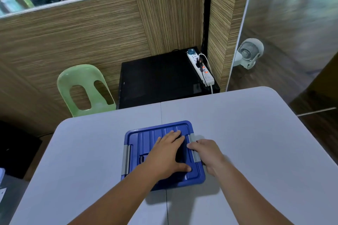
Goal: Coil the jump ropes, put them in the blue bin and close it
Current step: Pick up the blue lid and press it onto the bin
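Securing the lid (146,137) on the blue bin (182,185), which is standing near the middle of the grey table (256,133), directly in front of the person. The left hand (164,157) is lying palm-down on the lid, its fingers (173,134) straight and slightly spread, the thumb reaching toward the near edge. It is holding nothing, and is judged to be bearing down so that the lid is seating evenly and the bin is not sliding while the clip is being worked. The right hand (207,151) is resting at the bin's right side, its fingers (192,145) pressed together and bent over the grey right latch (192,138), fingertips touching it. The thumb is hidden, so whether it is hooking under the latch cannot be told. The grey left latch (126,159) is lying against its side of the lid, untouched. No jump ropes are showing anywhere on the table, so they are judged to be lying coiled inside the covered bin. The task is therefore appearing near its end, with only the latching being finished
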Demonstrator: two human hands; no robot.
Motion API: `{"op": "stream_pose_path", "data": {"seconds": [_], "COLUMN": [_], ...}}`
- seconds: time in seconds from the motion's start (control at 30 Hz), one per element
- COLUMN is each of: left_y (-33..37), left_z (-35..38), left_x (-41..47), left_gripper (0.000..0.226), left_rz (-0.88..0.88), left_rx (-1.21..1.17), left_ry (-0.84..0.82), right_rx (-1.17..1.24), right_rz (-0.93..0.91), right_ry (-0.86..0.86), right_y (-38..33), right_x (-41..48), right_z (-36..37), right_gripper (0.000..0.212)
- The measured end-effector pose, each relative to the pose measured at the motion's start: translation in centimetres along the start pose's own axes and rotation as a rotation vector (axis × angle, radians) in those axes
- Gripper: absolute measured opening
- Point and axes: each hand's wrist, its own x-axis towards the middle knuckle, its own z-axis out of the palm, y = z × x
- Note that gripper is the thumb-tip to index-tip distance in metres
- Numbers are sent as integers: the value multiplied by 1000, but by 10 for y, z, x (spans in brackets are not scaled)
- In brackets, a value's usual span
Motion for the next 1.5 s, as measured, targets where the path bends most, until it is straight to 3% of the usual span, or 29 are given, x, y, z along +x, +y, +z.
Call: {"op": "stream_pose_path", "data": {"seconds": [0.1, 0.17, 0.37, 0.53, 0.73, 0.97, 1.13, 1.5], "left_y": [-1, -2, -11, -30, -60, -80, -83, -99], "left_z": [1, 2, 7, 14, 32, 52, 56, 43], "left_x": [0, 0, -11, -36, -82, -114, -123, -102], "left_gripper": [108, 109, 98, 84, 87, 106, 108, 111], "left_rz": [7, 17, 68, 12, -128, -215, -233, -222], "left_rx": [3, 11, -82, -206, -280, -330, -421, -370], "left_ry": [16, 36, 145, 292, 381, 456, 450, 364], "right_rx": [-163, -279, -557, -800, -820, -793, -787, -830], "right_rz": [-105, -189, -407, -452, -525, -474, -487, -461], "right_ry": [74, 131, 125, 104, 38, -10, 23, 44], "right_y": [-3, -9, -11, -5, 5, 20, 26, 14], "right_x": [-5, -14, -31, -40, -64, -86, -92, -77], "right_z": [1, 3, 12, 10, 9, 16, 19, 24], "right_gripper": [26, 21, 37, 78, 97, 123, 123, 124]}}
